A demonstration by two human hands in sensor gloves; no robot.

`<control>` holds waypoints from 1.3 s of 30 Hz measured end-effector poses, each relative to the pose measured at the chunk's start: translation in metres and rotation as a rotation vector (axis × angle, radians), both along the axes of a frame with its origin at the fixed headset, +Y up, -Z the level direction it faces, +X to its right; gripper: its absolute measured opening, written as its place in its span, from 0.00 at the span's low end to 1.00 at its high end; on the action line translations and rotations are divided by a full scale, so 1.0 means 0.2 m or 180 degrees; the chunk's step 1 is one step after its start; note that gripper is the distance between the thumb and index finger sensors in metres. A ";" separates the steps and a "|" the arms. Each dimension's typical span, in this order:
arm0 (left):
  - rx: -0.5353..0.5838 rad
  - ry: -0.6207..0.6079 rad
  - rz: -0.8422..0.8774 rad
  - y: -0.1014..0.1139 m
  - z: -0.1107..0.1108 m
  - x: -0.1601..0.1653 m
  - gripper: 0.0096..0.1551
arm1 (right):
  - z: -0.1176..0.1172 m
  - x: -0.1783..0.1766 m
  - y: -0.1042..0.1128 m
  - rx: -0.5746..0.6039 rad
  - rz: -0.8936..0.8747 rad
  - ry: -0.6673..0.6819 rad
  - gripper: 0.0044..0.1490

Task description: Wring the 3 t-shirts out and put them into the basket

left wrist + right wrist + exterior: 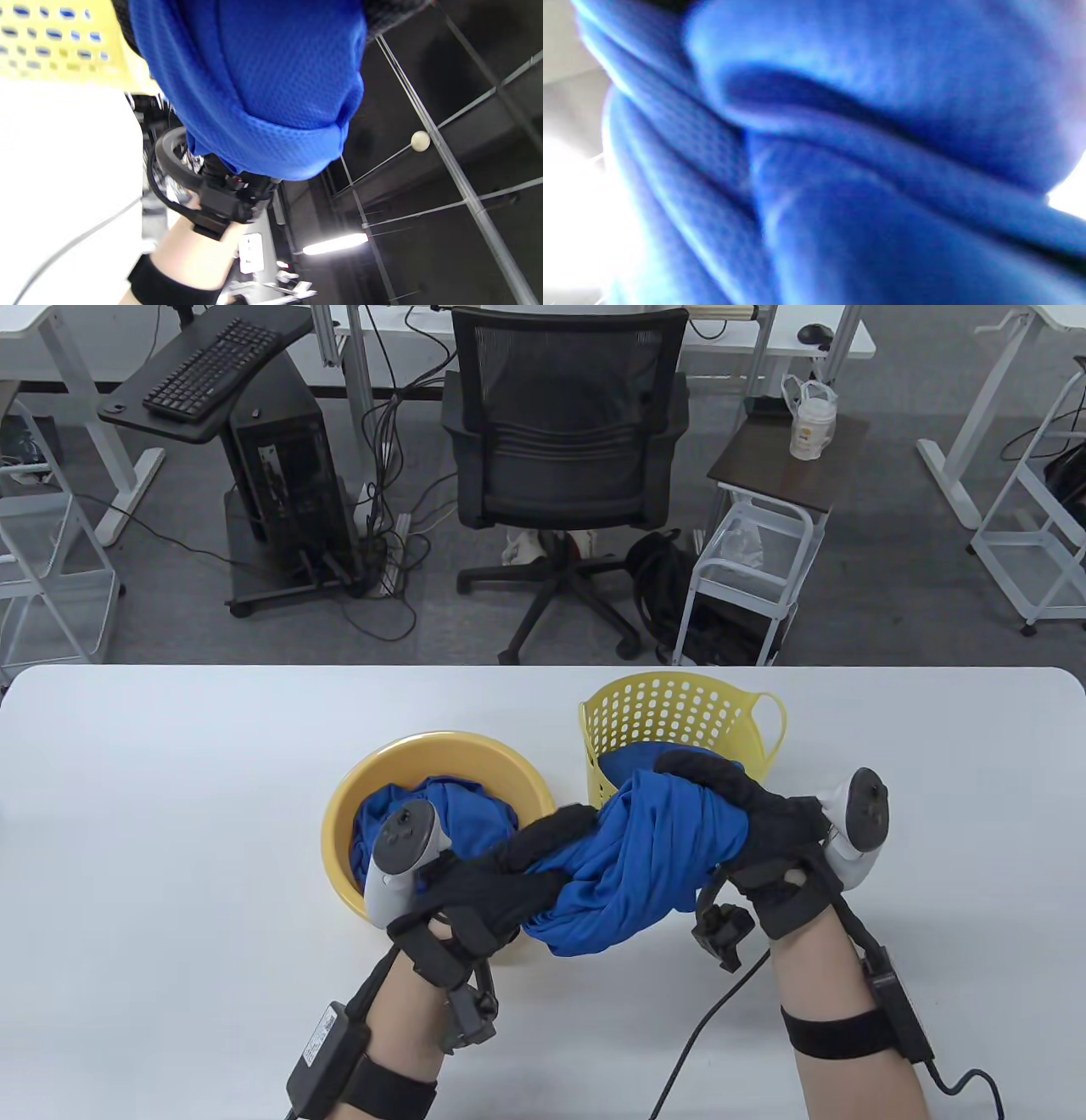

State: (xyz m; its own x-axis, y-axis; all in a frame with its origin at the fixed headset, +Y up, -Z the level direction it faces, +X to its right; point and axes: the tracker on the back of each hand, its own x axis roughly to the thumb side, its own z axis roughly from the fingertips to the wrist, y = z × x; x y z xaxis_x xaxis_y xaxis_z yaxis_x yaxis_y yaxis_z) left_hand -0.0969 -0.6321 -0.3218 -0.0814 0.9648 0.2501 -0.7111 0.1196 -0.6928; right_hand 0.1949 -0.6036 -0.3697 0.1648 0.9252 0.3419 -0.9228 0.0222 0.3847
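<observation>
A blue t-shirt [632, 861] is twisted into a thick rope held above the table between both hands. My left hand [509, 874] grips its left end, fingers curled round the cloth. My right hand [738, 806] grips its right end, just in front of the yellow perforated basket [679, 712]. More blue cloth [624, 763] lies inside that basket. Another blue t-shirt [441, 810] sits in the round yellow bowl [407, 755] at the left. The twisted shirt [263, 84] fills the top of the left wrist view, and blue folds [840, 169] cover the whole right wrist view.
The white table [170, 814] spreads wide to both sides of bowl and basket. Beyond its far edge stand a black office chair [564, 449], a white cart [755, 560] and a computer stand [280, 475]. Cables trail from my wrists over the table's near edge.
</observation>
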 end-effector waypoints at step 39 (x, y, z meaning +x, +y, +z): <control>-0.1465 -0.0044 0.0523 -0.18 -0.04 -0.13 0.45 | 0.37 -0.51 -0.01 0.4364 0.3595 -0.1610 0.72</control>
State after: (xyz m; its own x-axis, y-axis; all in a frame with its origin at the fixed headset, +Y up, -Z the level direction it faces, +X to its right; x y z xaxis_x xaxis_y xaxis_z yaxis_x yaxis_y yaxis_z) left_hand -0.1230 -0.6672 -0.3306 -0.2421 0.9491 -0.2016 -0.6852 -0.3143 -0.6570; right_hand 0.0926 -0.6052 -0.2957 -0.6055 -0.4267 0.6718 -0.2934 -0.6649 -0.6868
